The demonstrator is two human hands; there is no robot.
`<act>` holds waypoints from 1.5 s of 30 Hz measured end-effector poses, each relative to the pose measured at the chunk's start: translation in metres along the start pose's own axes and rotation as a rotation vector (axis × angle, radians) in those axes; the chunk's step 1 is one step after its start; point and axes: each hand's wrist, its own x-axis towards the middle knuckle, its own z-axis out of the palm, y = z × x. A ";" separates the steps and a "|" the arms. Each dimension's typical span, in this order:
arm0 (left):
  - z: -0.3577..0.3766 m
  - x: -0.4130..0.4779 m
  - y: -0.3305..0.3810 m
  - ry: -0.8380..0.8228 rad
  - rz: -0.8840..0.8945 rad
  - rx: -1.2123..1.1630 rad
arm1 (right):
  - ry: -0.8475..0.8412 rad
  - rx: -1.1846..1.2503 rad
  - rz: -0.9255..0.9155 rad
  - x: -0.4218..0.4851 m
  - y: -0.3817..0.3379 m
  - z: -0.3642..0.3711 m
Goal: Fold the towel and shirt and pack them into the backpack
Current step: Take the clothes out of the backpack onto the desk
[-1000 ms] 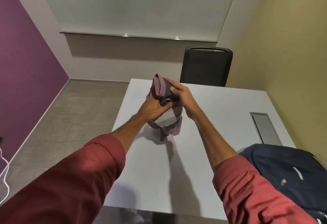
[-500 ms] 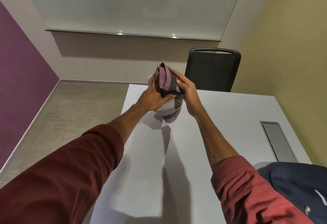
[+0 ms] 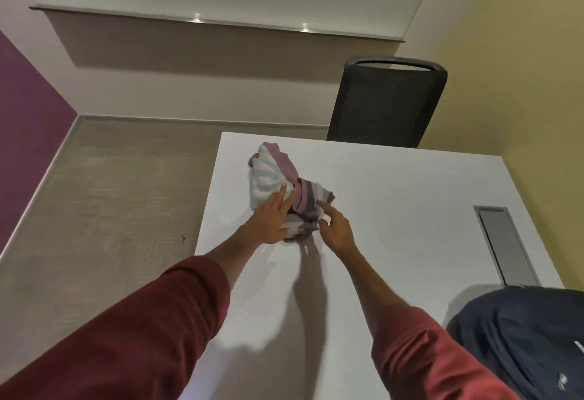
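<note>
A bunched cloth (image 3: 278, 178) with mauve, white, pale green and dark stripes lies on the white table (image 3: 395, 210) near its far left corner. My left hand (image 3: 271, 219) lies flat with straight fingers on the cloth's near left part. My right hand (image 3: 336, 229) is at the cloth's near right edge, fingers spread and loosely bent, touching the fabric. Whether this cloth is the towel or the shirt cannot be told. A dark navy backpack (image 3: 531, 339) sits at the table's near right corner, partly cut off by the frame.
A black mesh office chair (image 3: 385, 102) stands behind the table's far edge. A grey cable hatch (image 3: 502, 241) is set into the table at the right. Beige carpet (image 3: 110, 210) lies left of the table, a purple wall further left.
The cloth, held up in both hands before, now lies on the table. Both hands have let go of their grip and rest on it with fingers extended.
</note>
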 end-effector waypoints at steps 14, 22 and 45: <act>0.023 -0.001 -0.027 -0.107 -0.050 -0.024 | -0.207 -0.746 -0.108 0.037 0.030 0.047; 0.024 0.015 -0.039 0.000 -0.048 -0.068 | 0.070 -0.571 -0.215 0.055 0.010 0.031; 0.006 0.030 -0.022 0.165 -0.704 -0.668 | -0.080 -0.443 -0.324 0.020 0.012 0.031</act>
